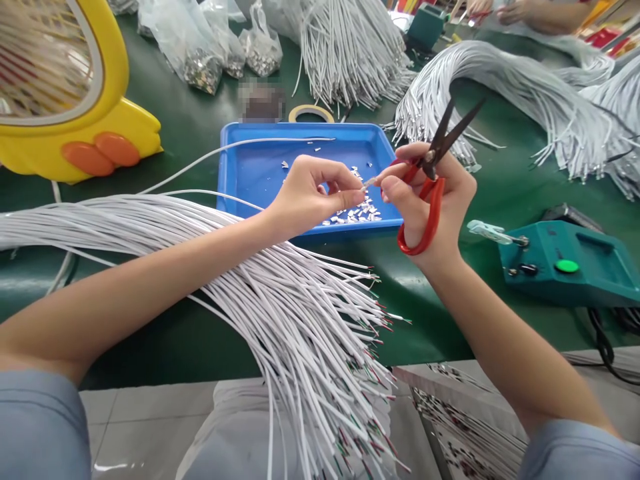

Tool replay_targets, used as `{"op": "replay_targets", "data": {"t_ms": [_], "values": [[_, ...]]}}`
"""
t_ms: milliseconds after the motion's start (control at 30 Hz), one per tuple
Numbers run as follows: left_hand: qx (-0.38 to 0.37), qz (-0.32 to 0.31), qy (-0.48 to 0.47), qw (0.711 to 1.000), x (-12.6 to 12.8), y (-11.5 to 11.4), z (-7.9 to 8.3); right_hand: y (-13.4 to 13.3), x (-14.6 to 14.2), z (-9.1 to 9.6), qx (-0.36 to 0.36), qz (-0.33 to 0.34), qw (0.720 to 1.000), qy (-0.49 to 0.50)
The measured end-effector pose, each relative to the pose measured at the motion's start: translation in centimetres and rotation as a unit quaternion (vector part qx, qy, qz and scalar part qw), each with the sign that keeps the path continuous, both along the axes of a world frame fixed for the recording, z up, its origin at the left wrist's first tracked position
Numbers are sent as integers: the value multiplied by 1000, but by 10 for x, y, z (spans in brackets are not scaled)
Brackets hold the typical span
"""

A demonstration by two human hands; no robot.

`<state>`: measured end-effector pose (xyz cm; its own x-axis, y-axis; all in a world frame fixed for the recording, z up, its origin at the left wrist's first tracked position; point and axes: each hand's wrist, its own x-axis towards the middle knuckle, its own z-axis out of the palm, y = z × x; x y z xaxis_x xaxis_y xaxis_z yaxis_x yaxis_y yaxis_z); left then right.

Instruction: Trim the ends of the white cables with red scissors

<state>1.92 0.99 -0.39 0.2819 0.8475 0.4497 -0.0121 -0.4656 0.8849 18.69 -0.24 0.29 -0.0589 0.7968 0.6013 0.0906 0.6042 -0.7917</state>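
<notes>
Over the blue tray (250,207), my left hand (317,193) pinches the end of a white cable (240,200). Across from it, my right hand (440,193) has red-handled scissors (434,160) looped on its fingers, their dark blades pointing up and partly apart. Its thumb and forefinger come close to the cable end, and whether they touch it I cannot tell. Small white offcuts (357,212) lie in the tray. Below my left forearm spreads a thick bundle of white cables (300,320), with red, green and dark wire tips at their ends.
A yellow fan (107,87) stands at the left. Bags of small metal parts (203,67), a tape roll (311,110) and grey cable bundles (500,73) lie behind the tray. At the right sits a green device (570,260). Another person's hands (515,12) show at the top right.
</notes>
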Motion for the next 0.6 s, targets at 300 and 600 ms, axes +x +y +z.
{"op": "replay_targets", "data": {"t_ms": [300, 600], "values": [[-22, 39, 13, 999, 2, 1, -2, -5, -2, -1, -1, -14, 999, -49], [-71, -16, -26, 997, 1, 1, -1, -2, -1, 0, 15, -18, 999, -46]]}}
